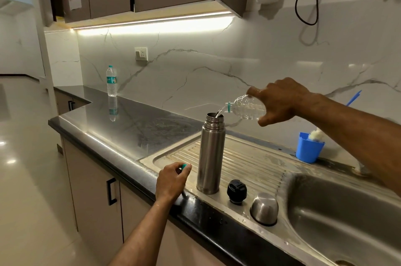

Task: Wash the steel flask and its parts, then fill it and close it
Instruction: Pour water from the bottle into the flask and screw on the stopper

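Observation:
The steel flask (211,155) stands upright and uncapped on the ribbed drainboard (249,157). My right hand (280,100) grips a clear plastic water bottle (245,107), tipped sideways, and water runs from its mouth into the flask's opening. My left hand (172,181) rests on the counter's front edge, left of the flask, pinching a small teal bottle cap (184,166). The flask's black stopper (236,191) and its steel cup lid (264,208), upside down, sit on the drainboard to the right of the flask.
The steel sink basin (347,218) lies at the right. A blue cup (309,147) with a brush stands behind the drainboard. A second, sealed water bottle (111,80) stands at the back of the dark counter (121,122). Wall cupboards hang overhead.

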